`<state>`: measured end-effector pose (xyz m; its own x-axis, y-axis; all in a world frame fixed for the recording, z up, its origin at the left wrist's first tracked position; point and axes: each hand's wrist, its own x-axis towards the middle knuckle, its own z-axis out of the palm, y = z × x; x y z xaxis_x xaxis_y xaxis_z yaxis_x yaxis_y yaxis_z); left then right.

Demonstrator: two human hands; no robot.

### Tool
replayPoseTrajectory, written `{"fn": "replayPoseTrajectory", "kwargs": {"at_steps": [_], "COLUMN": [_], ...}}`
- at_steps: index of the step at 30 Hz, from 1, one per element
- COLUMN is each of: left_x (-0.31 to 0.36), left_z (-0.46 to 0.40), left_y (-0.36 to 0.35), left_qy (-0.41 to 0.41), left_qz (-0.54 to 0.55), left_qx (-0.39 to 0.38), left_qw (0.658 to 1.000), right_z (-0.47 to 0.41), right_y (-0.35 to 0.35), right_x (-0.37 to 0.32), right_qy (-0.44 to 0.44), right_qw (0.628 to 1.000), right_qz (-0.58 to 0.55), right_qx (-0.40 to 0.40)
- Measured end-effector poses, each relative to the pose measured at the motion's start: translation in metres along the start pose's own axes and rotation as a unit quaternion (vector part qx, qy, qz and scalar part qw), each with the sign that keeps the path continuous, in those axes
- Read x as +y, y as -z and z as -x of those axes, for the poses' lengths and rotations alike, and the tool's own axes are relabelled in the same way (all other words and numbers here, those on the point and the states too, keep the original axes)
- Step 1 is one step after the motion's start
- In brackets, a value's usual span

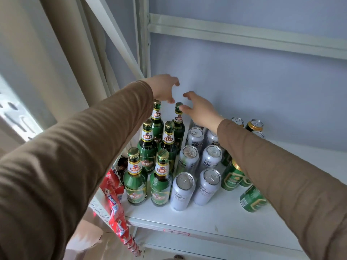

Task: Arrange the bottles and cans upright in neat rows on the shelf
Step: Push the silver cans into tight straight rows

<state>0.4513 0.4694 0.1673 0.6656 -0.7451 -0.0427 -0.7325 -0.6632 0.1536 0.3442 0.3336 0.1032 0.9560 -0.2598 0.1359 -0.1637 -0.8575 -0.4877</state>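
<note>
Fingers of both hands spread, gripping nothing: right hand (201,111) thumb touches far-right bottle (178,121) cap, upright, just below-left; left hand (165,89) hovers above.

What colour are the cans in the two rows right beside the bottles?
Silver-white cans with grey lettering, clearest in the head view.

Red snack packets (114,201) hang in a strip at the left, below the front corner of the rack, printed with cartoon faces; beige curtain (47,59) falls in folds along the left side; pale blue wall (262,91) behind; a white perforated upright (13,113) at far left edge.
</note>
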Motion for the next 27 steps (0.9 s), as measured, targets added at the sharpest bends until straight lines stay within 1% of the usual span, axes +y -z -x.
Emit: {"fn": "replayPoseTrajectory", "kwargs": {"at_steps": [3,5,7,11,14,16,21,25,27], "left_x": [0.022,0.039,0.056,0.075,0.084,0.088,0.089,0.09,0.094], "left_z": [0.032,0.065,0.101,0.147,0.157,0.158,0.154,0.144,0.142], "left_y": [0.015,0.018,0.013,-0.016,-0.042,-0.059,-0.098,-0.128,-0.138], "left_qy": [-0.049,-0.087,-0.121,-0.162,-0.18,-0.184,-0.158,-0.122,-0.109], "left_qz": [0.048,0.071,0.086,0.084,0.069,0.047,-0.014,-0.07,-0.092], "left_qx": [0.08,0.124,0.138,0.087,0.038,-0.003,-0.104,-0.164,-0.189], "left_qw": [0.994,0.986,0.979,0.979,0.98,0.982,0.982,0.976,0.972], "right_z": [0.027,0.052,0.082,0.136,0.166,0.179,0.192,0.191,0.192], "right_y": [0.017,0.029,0.036,0.03,0.017,0.008,-0.013,-0.029,-0.034], "right_x": [-0.004,-0.003,0.001,0.022,0.038,0.046,0.059,0.068,0.072], "right_qy": [0.017,0.028,0.025,-0.012,-0.036,-0.048,-0.05,-0.046,-0.037], "right_qw": [0.998,0.997,0.997,0.999,0.999,0.997,0.993,0.987,0.987], "right_qz": [-0.009,-0.018,-0.029,-0.034,-0.022,-0.012,0.022,0.032,0.031], "right_qx": [0.053,0.075,0.071,0.03,-0.032,-0.056,-0.105,-0.149,-0.155]}}
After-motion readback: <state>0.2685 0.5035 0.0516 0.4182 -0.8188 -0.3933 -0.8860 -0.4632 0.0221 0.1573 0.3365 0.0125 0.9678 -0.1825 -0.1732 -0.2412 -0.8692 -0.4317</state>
